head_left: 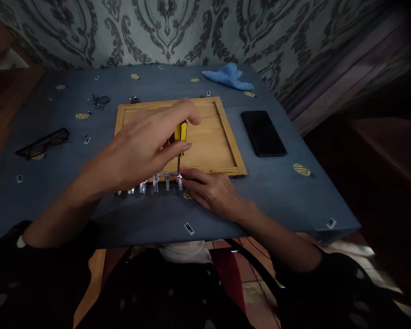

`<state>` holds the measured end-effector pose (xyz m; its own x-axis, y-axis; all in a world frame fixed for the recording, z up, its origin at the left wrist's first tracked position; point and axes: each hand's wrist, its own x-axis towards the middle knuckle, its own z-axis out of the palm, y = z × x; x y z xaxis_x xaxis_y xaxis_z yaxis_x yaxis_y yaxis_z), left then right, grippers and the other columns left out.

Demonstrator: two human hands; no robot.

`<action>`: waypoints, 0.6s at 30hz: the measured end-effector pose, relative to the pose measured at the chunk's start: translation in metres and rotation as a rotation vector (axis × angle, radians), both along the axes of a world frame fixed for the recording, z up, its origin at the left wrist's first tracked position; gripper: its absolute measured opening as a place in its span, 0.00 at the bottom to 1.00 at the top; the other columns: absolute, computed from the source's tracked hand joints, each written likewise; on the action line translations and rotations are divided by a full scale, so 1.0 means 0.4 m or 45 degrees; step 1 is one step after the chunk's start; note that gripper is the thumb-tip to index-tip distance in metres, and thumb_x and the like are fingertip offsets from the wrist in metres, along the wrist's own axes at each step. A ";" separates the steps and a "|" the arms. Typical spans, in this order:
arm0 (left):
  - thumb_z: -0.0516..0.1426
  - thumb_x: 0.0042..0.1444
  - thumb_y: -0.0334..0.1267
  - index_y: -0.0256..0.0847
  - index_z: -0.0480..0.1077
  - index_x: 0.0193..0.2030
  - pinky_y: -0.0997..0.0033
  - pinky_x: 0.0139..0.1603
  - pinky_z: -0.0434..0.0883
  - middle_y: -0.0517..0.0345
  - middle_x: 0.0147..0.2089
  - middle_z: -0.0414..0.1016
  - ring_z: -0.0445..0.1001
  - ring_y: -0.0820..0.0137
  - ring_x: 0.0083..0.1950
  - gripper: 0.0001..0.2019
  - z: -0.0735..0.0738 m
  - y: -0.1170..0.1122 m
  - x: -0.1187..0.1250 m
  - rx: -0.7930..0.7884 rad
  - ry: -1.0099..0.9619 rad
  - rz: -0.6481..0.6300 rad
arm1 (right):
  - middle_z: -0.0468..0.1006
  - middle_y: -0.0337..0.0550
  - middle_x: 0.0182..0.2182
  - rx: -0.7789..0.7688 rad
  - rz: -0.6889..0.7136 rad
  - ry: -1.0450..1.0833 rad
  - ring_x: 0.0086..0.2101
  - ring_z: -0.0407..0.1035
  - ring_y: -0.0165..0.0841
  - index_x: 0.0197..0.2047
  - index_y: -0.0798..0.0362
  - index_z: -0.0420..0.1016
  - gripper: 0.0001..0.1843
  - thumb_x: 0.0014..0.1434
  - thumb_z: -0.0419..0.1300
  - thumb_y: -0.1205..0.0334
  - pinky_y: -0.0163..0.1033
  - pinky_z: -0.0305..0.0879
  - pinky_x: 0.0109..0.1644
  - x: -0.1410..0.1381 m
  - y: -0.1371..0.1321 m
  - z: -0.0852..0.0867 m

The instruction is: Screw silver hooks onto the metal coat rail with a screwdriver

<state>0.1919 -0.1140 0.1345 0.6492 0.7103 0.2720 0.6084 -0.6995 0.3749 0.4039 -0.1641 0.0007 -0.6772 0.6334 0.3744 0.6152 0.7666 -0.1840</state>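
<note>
The one yellow-handled screwdriver [180,136] is standing nearly upright, its long axis running top to bottom. Its tip is pointing down onto the right end of the single silver metal hook rail [156,181]. That rail is lying crosswise along the near edge of the one shallow wooden tray [222,137]. The left hand [140,148] is pinching the handle between thumb and fingers. The right hand [210,189] is lying flat on the blue table [277,192], fingers stretched out and touching the rail's right end. Further out, one black phone [263,133] is lying right of the tray, one blue cloth [230,76] is sitting at the far edge, and one pair of dark glasses [43,144] is resting at the left.
</note>
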 end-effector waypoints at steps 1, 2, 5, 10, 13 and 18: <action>0.56 0.62 0.38 0.44 0.69 0.56 0.65 0.45 0.72 0.56 0.41 0.75 0.75 0.64 0.42 0.15 0.003 0.000 -0.002 -0.009 0.007 -0.001 | 0.79 0.50 0.56 0.003 0.000 0.001 0.44 0.78 0.36 0.61 0.52 0.74 0.19 0.71 0.53 0.67 0.35 0.70 0.35 0.000 0.000 -0.001; 0.56 0.63 0.38 0.44 0.69 0.56 0.65 0.44 0.72 0.56 0.40 0.74 0.76 0.64 0.43 0.15 0.005 -0.001 -0.004 -0.017 0.016 -0.009 | 0.78 0.50 0.56 0.012 -0.001 0.000 0.44 0.78 0.36 0.61 0.51 0.74 0.19 0.71 0.52 0.67 0.35 0.70 0.35 0.000 0.000 -0.001; 0.54 0.65 0.41 0.43 0.68 0.56 0.65 0.44 0.72 0.56 0.40 0.74 0.75 0.64 0.42 0.15 0.008 -0.002 -0.005 -0.035 0.035 -0.044 | 0.79 0.49 0.56 0.043 -0.011 -0.016 0.42 0.78 0.35 0.61 0.52 0.74 0.19 0.72 0.51 0.66 0.35 0.69 0.33 0.001 0.000 0.000; 0.57 0.64 0.42 0.43 0.69 0.53 0.64 0.46 0.71 0.55 0.45 0.74 0.73 0.67 0.38 0.13 0.000 -0.001 0.003 0.044 0.005 -0.024 | 0.79 0.48 0.56 0.026 -0.030 -0.064 0.41 0.78 0.35 0.61 0.51 0.74 0.19 0.71 0.51 0.66 0.35 0.68 0.33 0.000 -0.001 0.002; 0.57 0.64 0.39 0.43 0.69 0.53 0.63 0.45 0.70 0.55 0.43 0.74 0.74 0.66 0.39 0.12 0.003 -0.001 0.002 0.038 0.015 -0.022 | 0.78 0.49 0.57 0.029 -0.025 -0.046 0.42 0.79 0.36 0.61 0.51 0.74 0.19 0.71 0.51 0.66 0.36 0.69 0.34 0.000 0.000 0.001; 0.56 0.63 0.38 0.44 0.67 0.56 0.62 0.44 0.71 0.57 0.37 0.72 0.76 0.62 0.42 0.15 0.014 -0.006 -0.005 -0.047 0.013 -0.036 | 0.78 0.49 0.58 0.000 -0.018 -0.049 0.44 0.79 0.36 0.62 0.51 0.73 0.20 0.71 0.51 0.67 0.36 0.70 0.36 0.001 -0.001 0.001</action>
<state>0.1900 -0.1164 0.1401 0.6717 0.7011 0.2392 0.5923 -0.7022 0.3950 0.4042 -0.1645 0.0013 -0.6822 0.6430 0.3481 0.6325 0.7578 -0.1603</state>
